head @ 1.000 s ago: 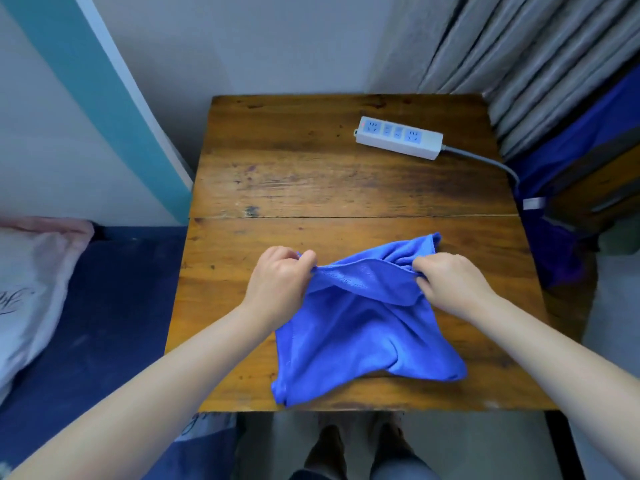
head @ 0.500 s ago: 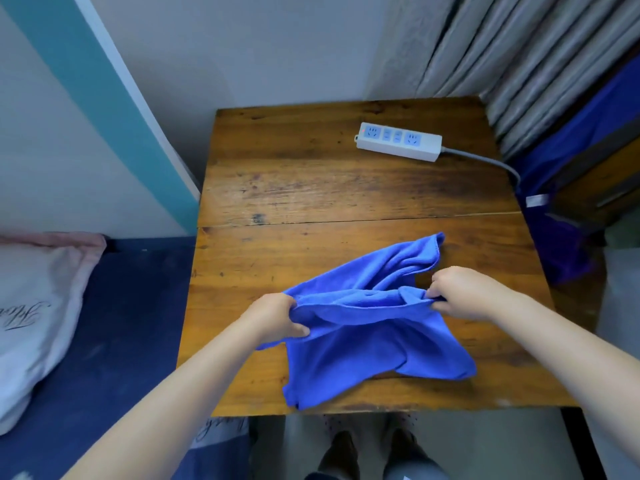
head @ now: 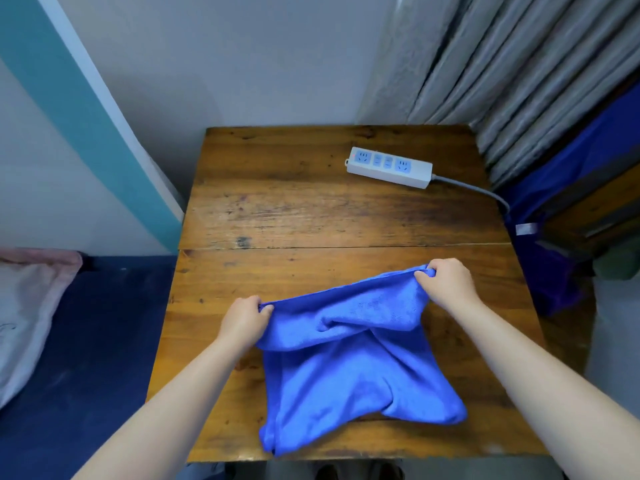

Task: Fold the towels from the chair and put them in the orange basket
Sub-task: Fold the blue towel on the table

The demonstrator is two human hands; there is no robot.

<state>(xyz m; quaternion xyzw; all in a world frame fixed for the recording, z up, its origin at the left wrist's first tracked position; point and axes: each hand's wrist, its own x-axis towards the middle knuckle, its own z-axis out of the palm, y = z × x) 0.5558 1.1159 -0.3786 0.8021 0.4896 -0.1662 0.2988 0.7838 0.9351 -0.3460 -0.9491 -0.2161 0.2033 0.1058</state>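
The wooden surface [head: 311,202] fills the middle of the view, made of two broad planks with a seam running from its left edge to its right edge about halfway back. To the left of it lies a dark blue bed [head: 86,341] with a pale pillow [head: 27,317] at the far left. Grey curtains [head: 502,71] hang behind the surface's far right corner, with blue fabric [head: 571,174] draped below them off the right edge.

The blue towel [head: 346,375] lies on the near half of the surface, reaching right to the near edge, where one corner of it sits at the rim. Its far edge is lifted off the wood and stretched between the two hands, sagging in a loose fold between them; the rest spreads rumpled on the plank below.

The left hand [head: 244,320] has a closed grip on the towel's left upper corner, fingers curled round the cloth, toward the left edge of the surface. The right hand [head: 445,284] pinches the right upper corner in a closed grip, a little farther back, just near of the seam.

A white power strip [head: 389,167] lies near the far right corner, its grey cable [head: 485,192] running off the right edge.
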